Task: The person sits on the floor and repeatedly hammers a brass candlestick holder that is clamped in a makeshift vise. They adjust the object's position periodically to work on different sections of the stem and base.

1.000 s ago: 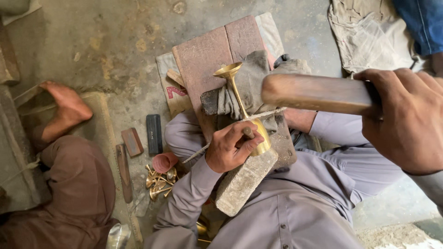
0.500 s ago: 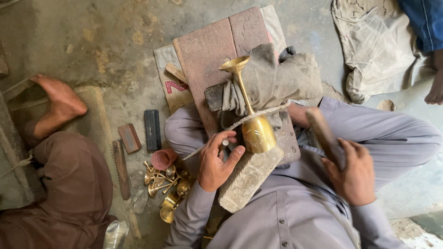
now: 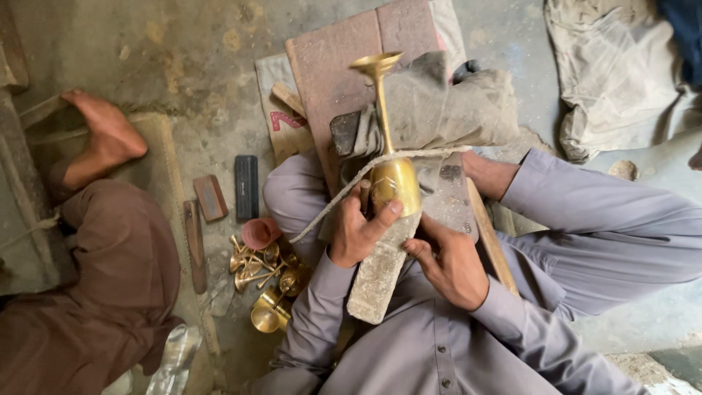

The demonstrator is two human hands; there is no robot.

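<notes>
Seen from above, seated cross-legged on a stained concrete floor [image 3: 183, 58] in grey clothing, with a long-stemmed brass goblet [image 3: 387, 146] lying along a rough stone block [image 3: 380, 271] propped in the lap. Left hand [image 3: 358, 230] wrapped about the goblet's bulbous cup, grip clamped on the brass with the thumb pressed against its side. Right hand [image 3: 450, 267] resting just below on the block's edge, fingers curled against the stone, grip loosely together on it. Thin pale cord [image 3: 344, 194] drawn across the goblet's stem just above the cup. Stem pointing away from the body, its flared foot over a reddish-brown slab [image 3: 329, 66], with a dusty grey cloth [image 3: 446, 102] bunched just beside the stem. Heap of small brass goblets [image 3: 267, 281] on the floor near the left elbow, a small pink cup [image 3: 259, 232] touching the heap. Flat black bar [image 3: 246, 186] and small brown block [image 3: 210, 197] lying side by side further left. Another person's bare foot [image 3: 106, 135] and brown trouser leg [image 3: 110, 292] at the left edge
</notes>
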